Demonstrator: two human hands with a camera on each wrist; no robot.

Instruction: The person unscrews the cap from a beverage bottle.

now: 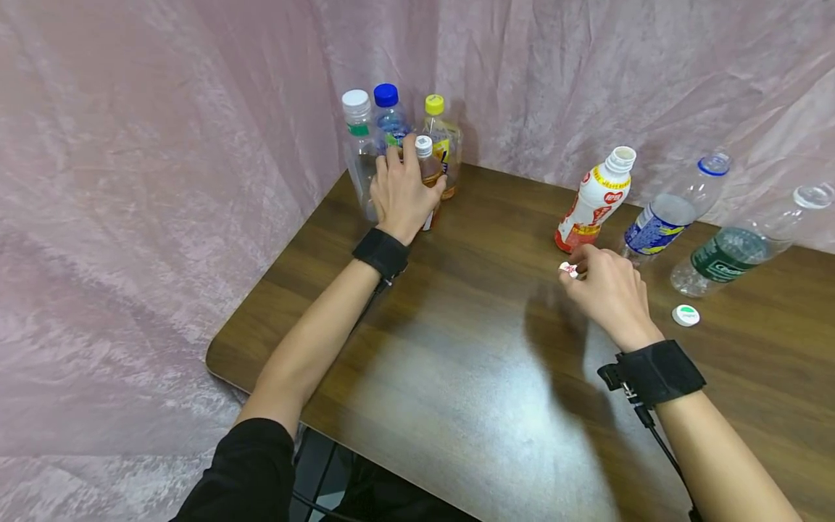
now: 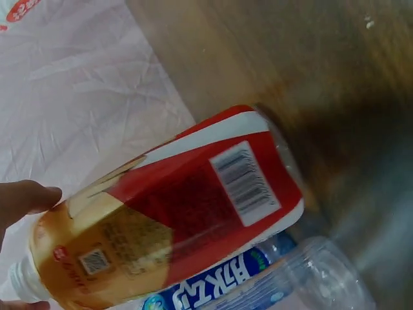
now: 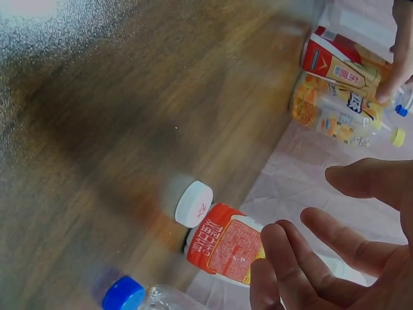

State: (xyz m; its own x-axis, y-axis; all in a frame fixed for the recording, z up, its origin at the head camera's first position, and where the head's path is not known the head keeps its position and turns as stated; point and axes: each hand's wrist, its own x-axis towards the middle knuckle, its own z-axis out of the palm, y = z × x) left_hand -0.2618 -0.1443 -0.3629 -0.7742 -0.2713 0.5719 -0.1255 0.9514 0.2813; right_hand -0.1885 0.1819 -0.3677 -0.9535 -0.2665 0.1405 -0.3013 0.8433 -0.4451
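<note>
In the head view, my left hand (image 1: 401, 192) grips the upper part of a red and gold drink bottle (image 2: 193, 213) with a white cap (image 1: 424, 145). Thumb and fingers lie on opposite sides of its shoulder in the left wrist view. My right hand (image 1: 607, 290) hovers over the table with fingers parted and loosely bent, holding nothing. Below it a loose white cap with red print (image 3: 194, 203) lies by the foot of an uncapped white and red bottle (image 1: 596, 199). A blue cap (image 3: 124, 294) shows near a clear bottle in the right wrist view.
Around my left hand stand capped bottles: a clear one with white cap (image 1: 359, 156), a blue-capped one (image 1: 389, 116) and a yellow-capped one (image 1: 443, 138). At right stand uncapped blue-labelled (image 1: 672, 210) and green-labelled (image 1: 733, 254) bottles. A white-green cap (image 1: 686, 315) lies in front.
</note>
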